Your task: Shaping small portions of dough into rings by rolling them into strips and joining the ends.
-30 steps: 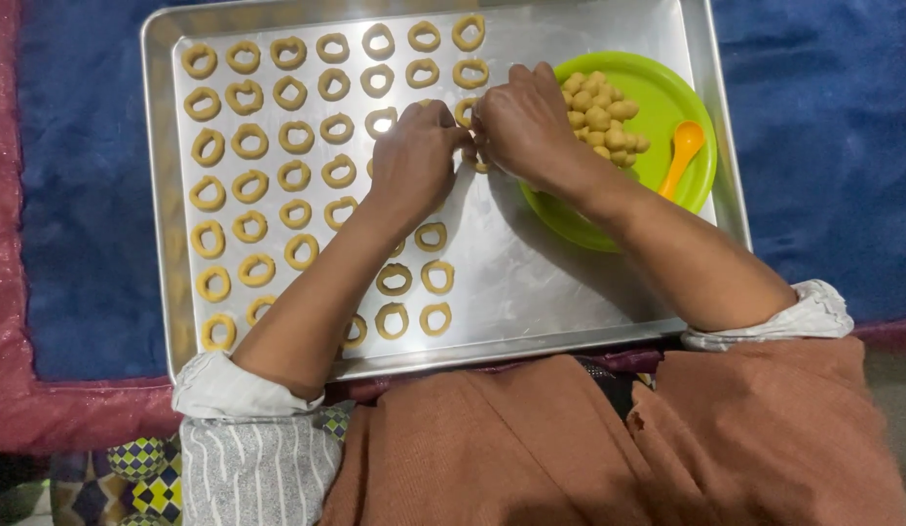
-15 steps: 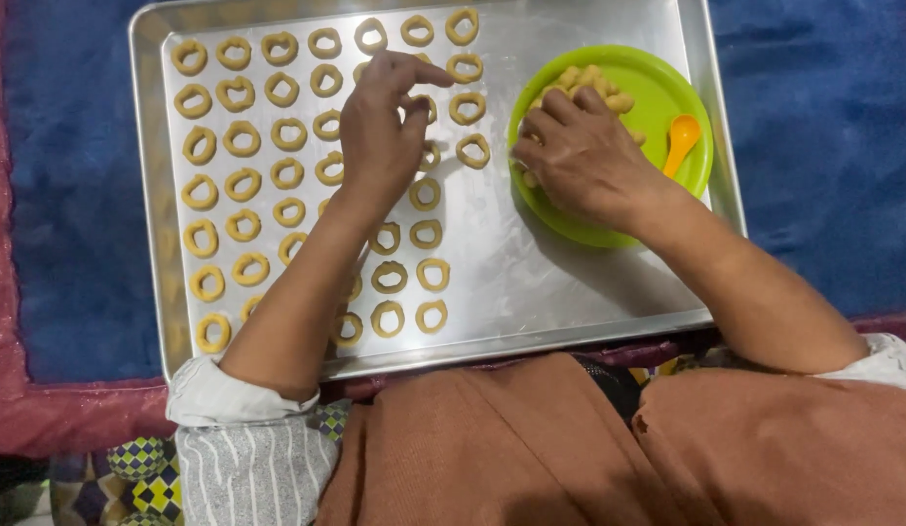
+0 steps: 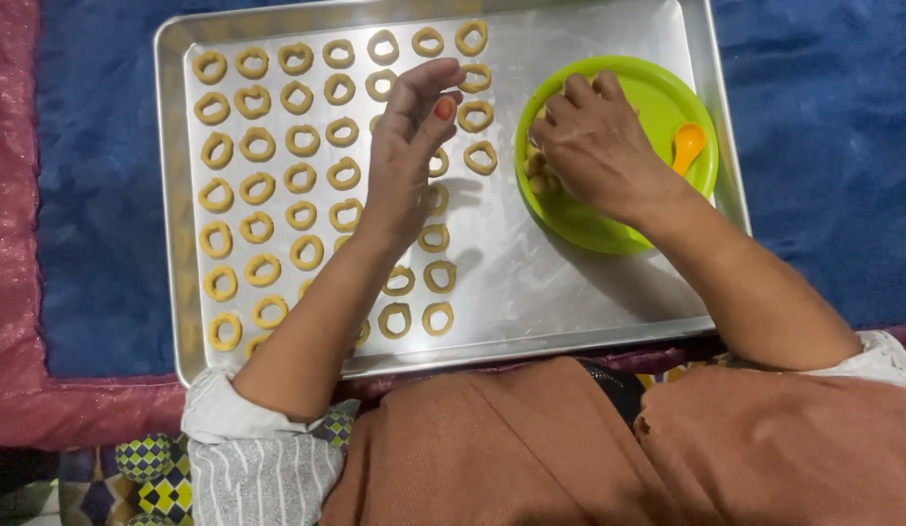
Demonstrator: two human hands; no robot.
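Note:
A large metal baking tray (image 3: pixel 589 292) lies in front of me, its left half filled with rows of several small dough rings (image 3: pixel 263 185). My left hand (image 3: pixel 409 146) hovers over the rings near the tray's middle, fingers spread and empty. A green plate (image 3: pixel 609 229) sits on the tray's right side, holding small dough pieces (image 3: pixel 541 175) and an orange spoon (image 3: pixel 687 144). My right hand (image 3: pixel 599 146) rests inside the plate, fingers curled down onto the dough pieces; whether it grips one is hidden.
The tray rests on a blue cloth (image 3: pixel 102 214) with a red border (image 3: pixel 15 244) at the left. My brown garment (image 3: pixel 570 448) fills the lower frame, with a striped and checked fabric (image 3: pixel 248 477) at lower left.
My left hand has lifted and drifted slightly right over the rings, fingers opening. My right hand has settled deeper into the green plate, covering the dough pieces.

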